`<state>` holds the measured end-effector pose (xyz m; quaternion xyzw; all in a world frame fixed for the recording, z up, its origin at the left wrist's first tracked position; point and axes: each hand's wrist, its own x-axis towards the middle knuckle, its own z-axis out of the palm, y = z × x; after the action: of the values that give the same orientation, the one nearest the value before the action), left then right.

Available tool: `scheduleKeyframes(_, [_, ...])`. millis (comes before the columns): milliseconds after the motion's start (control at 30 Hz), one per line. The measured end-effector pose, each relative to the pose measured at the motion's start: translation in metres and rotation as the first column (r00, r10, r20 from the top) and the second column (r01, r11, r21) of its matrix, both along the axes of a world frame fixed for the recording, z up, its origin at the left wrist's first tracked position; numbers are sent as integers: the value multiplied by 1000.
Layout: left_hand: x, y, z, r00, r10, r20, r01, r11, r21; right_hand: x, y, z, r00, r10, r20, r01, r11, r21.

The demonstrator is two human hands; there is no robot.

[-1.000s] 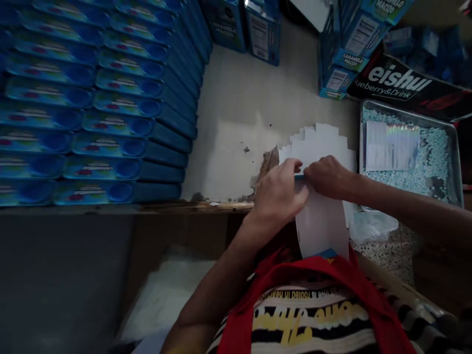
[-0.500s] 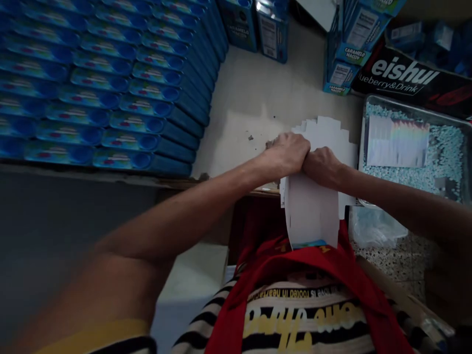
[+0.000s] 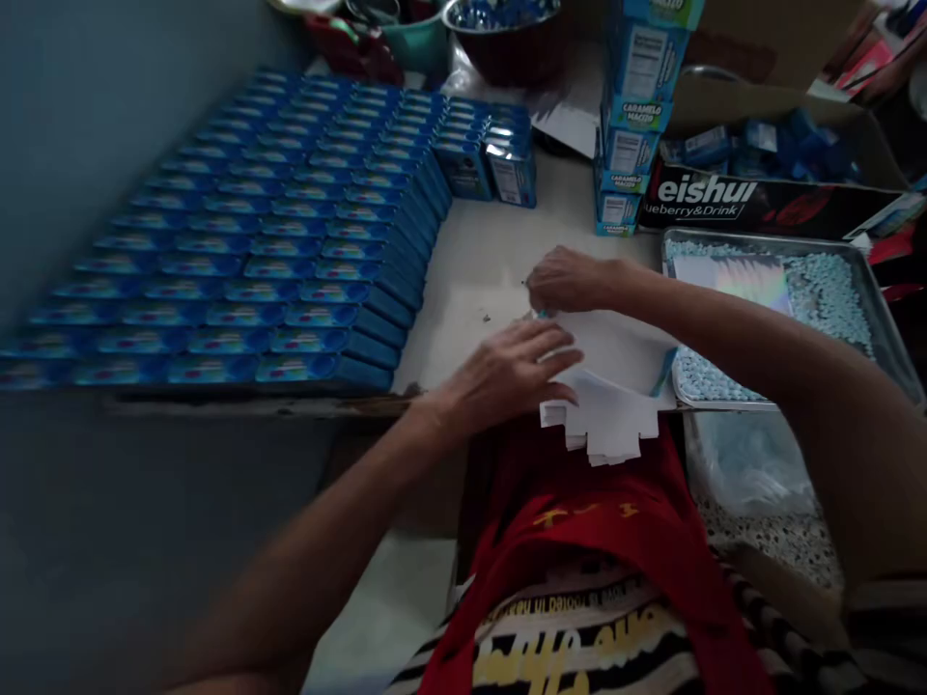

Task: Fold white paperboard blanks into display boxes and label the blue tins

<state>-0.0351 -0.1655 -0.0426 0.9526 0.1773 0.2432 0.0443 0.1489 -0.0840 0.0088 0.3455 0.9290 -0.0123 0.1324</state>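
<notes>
My right hand (image 3: 569, 281) is closed on the far left end of a folding-carton blank (image 3: 615, 340), white on its inner face with a blue printed end at the right. My left hand (image 3: 516, 365) lies just nearer to me, its fingers stretched out and apart. Those fingertips are at the blank's left edge; whether they touch it I cannot tell. Under the blank sits a stack of white die-cut carton blanks (image 3: 612, 422), which juts over the table's front edge.
Rows of blue cartons (image 3: 238, 261) fill the table's left side. More printed cartons (image 3: 629, 116) are stacked at the back right, before a black box (image 3: 768, 205) of blue packs. A metal tray (image 3: 898, 352) at right holds pale blue pellets and shiny sheets. Bowls (image 3: 499, 43) stand behind.
The carton blank has turned from lengthwise to crosswise over the stack. My right hand has moved left and away; my left hand has drawn nearer and opened. The view has tipped up.
</notes>
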Motion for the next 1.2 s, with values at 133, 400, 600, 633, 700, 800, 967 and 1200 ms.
scheduleKeyframes(133, [33, -10, -40, 973, 211, -96, -216, 976, -39, -16, -7, 14, 999, 12, 39, -13, 1000, 22])
scheduleKeyframes(400, [71, 23, -37, 823, 371, -430, -537, 753, -379, 75, -137, -64, 744, -429, -511, 596, 772, 219])
scheduleKeyframes(600, [69, 40, -49, 850, 319, -420, -503, 727, -467, 81, -145, -123, 748, -441, -496, 581, 797, 166])
scheduleKeyframes(633, [66, 30, -51, 850, 373, -371, -511, 755, -412, 78, -143, -123, 749, -461, -476, 587, 795, 153])
scheduleKeyframes(700, [60, 7, -56, 851, 440, -287, -512, 817, -265, 75, -141, -120, 746, -502, -437, 607, 784, 135])
scheduleKeyframes(800, [58, -24, -65, 834, 469, -289, -516, 849, -113, 73, -142, -117, 769, -517, -376, 601, 786, 147])
scheduleKeyframes(967, [69, -29, -71, 747, 498, -441, -586, 806, -83, 68, -139, -116, 787, -536, -306, 599, 782, 170])
scheduleKeyframes(1200, [67, -9, -69, 782, 448, -434, -563, 807, -181, 63, -125, -104, 760, -631, -152, 645, 761, 67])
